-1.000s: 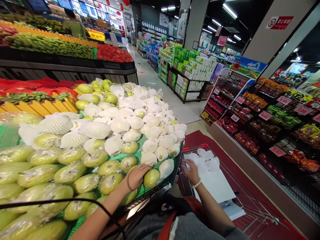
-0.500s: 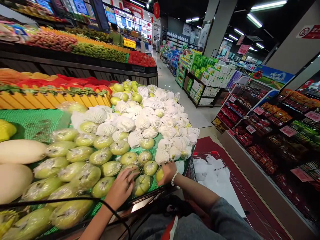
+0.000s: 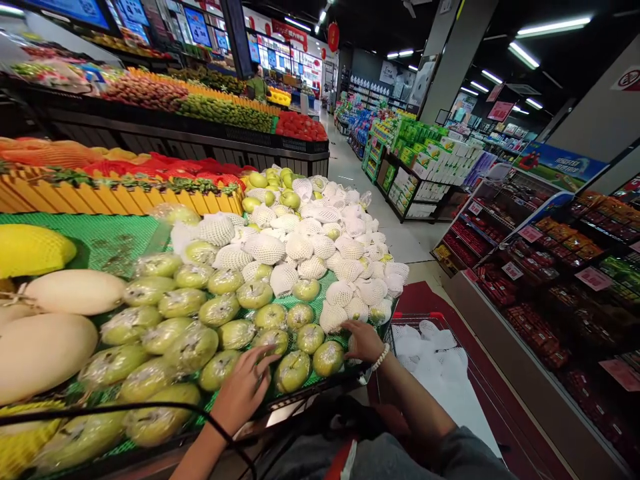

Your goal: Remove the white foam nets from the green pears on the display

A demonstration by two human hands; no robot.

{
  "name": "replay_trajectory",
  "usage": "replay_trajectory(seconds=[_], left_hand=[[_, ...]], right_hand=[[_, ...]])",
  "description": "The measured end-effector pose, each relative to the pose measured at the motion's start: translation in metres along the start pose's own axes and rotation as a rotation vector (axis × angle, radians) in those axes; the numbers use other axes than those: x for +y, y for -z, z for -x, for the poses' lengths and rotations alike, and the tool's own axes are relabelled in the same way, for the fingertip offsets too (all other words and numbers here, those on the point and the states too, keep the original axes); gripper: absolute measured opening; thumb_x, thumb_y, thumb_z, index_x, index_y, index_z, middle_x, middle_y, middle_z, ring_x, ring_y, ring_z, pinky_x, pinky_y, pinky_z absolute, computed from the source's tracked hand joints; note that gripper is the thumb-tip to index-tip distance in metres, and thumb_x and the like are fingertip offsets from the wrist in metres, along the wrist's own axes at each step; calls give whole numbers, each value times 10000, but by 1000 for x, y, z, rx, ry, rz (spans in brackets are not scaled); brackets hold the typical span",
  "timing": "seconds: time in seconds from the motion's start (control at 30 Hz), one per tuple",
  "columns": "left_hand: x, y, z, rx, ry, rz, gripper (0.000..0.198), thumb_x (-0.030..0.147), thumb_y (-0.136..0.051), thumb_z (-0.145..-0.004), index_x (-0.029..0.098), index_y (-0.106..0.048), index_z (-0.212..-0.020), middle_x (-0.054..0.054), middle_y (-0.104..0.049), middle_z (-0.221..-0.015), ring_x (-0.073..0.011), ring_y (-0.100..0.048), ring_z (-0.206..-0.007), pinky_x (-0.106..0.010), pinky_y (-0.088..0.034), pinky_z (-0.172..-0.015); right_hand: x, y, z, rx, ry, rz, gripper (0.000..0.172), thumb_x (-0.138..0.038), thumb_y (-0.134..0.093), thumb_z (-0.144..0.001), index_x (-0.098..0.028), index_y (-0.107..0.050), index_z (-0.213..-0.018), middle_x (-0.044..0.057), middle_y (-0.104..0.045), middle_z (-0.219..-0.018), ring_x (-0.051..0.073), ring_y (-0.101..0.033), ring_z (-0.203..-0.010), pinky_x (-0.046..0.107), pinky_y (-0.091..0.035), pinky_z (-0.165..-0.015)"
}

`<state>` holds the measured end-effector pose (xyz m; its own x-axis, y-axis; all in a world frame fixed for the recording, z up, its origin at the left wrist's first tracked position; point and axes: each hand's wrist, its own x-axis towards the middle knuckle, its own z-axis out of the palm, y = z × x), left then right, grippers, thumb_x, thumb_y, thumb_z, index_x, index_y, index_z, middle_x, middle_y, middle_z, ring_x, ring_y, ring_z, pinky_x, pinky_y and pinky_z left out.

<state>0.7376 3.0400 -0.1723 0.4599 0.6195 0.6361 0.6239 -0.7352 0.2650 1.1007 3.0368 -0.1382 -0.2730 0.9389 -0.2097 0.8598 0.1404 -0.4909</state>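
Observation:
My left hand (image 3: 246,381) hovers over or rests on the front rows of green pears, fingers loosely spread, holding nothing; contact is hard to tell. Beside my right hand (image 3: 364,343) sits a bare green pear (image 3: 328,359) at the right end of the front row. That hand's fingers are apart, its fingertips close to a pear in a white foam net (image 3: 333,317). Another pear (image 3: 293,371) lies between the two hands. Further left, larger green pears (image 3: 190,349) are wrapped in clear film. Many foam-netted pears (image 3: 300,247) are heaped behind.
Pale melons (image 3: 45,353) lie at the left on green matting (image 3: 115,243). A wire cart (image 3: 437,317) with white foam nets (image 3: 425,347) stands at the right of the stand. A black cable (image 3: 165,405) crosses the lower left. Packaged-goods shelves (image 3: 545,267) line the right.
My right hand has let go of the green pear, which now sits in the front row, and has drawn slightly right. My left hand stays over the pears. The view has turned a little left.

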Motion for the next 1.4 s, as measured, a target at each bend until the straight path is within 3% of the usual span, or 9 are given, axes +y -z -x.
replay_trajectory(seconds=[0.13, 0.27, 0.4, 0.63, 0.8, 0.93, 1.07, 1.23, 1.4], left_hand=[[-10, -4, 13, 1, 58, 34, 314, 248, -479, -1075, 256, -753, -1226, -78, -753, -1313, -289, -675, -1223, -430, -622, -975], [-16, -9, 17, -53, 199, 132, 362, 336, -480, -1062, 273, -814, -1185, -100, -772, -1313, -325, -692, -1240, -453, -648, -939], [1, -13, -19, -52, 405, 382, 385, 481, -536, -1008, 280, -851, -1101, -119, -776, -1317, -361, -684, -1284, -555, -604, -1072], [89, -37, -99, -294, 970, 1229, 715, 743, -772, -727, 241, -767, -1237, -149, -754, -1362, -391, -677, -1334, -581, -562, -1147], [114, -40, -103, -17, 1137, 1535, 913, 669, -869, -601, 208, -674, -1365, -156, -723, -1414, -390, -582, -1479, -527, -485, -1262], [105, -31, -94, 107, 1116, 1461, 872, 605, -849, -609, 215, -658, -1365, -132, -759, -1325, -384, -655, -1396, -496, -513, -1245], [97, -34, -86, 219, 1121, 1337, 781, 633, -741, -656, 235, -643, -1321, -119, -774, -1262, -384, -683, -1357, -504, -560, -1188], [80, -28, -79, 222, 907, 957, 739, 724, -680, -745, 208, -600, -1268, -154, -743, -1220, -372, -718, -1201, -536, -592, -1096], [59, -2, -75, 8, 304, 476, 587, 631, -649, -894, 194, -696, -1282, -176, -726, -1316, -375, -728, -1212, -517, -617, -1031]], right_hand=[[24, -4, 23, 70, -291, 74, 925, -477, -1052, -637, -161, -705, -1434, 210, -681, -1409, 441, -610, -1343, 536, -463, -1161], [32, -8, 29, 84, -248, 11, 937, -372, -1050, -570, -146, -682, -1401, 159, -750, -1252, 390, -686, -1210, 483, -497, -1112], [14, 1, 31, 247, -211, -23, 762, -292, -923, -659, -117, -653, -1350, 164, -742, -1225, 369, -697, -1176, 470, -526, -1073], [-31, -9, 15, 499, 303, -127, 988, -278, -859, -608, -101, -570, -1536, 241, -645, -1475, 435, -583, -1417, 602, -445, -1259], [-64, 0, 22, 455, 599, -181, 993, -420, -889, -782, -171, -498, -1660, 209, -546, -1641, 418, -416, -1592, 627, -362, -1323], [-83, 3, 29, 540, 273, -596, 616, -650, -754, -929, -231, -687, -1376, 162, -714, -1312, 319, -682, -1156, 491, -574, -1044], [-96, -4, 10, 445, -17, -842, 600, -828, -675, -882, -230, -620, -890, 0, -538, -688, 180, -510, -646, 307, -465, -582], [-99, 1, -3, 188, -35, -1014, 816, -954, -837, -572, -211, -610, -825, -32, -511, -683, 121, -444, -590, 242, -420, -446], [-96, -15, 4, -160, -23, -1375, 786, -717, -1020, -552, -197, -728, -1064, 61, -743, -1056, 183, -696, -881, 287, -604, -707]])
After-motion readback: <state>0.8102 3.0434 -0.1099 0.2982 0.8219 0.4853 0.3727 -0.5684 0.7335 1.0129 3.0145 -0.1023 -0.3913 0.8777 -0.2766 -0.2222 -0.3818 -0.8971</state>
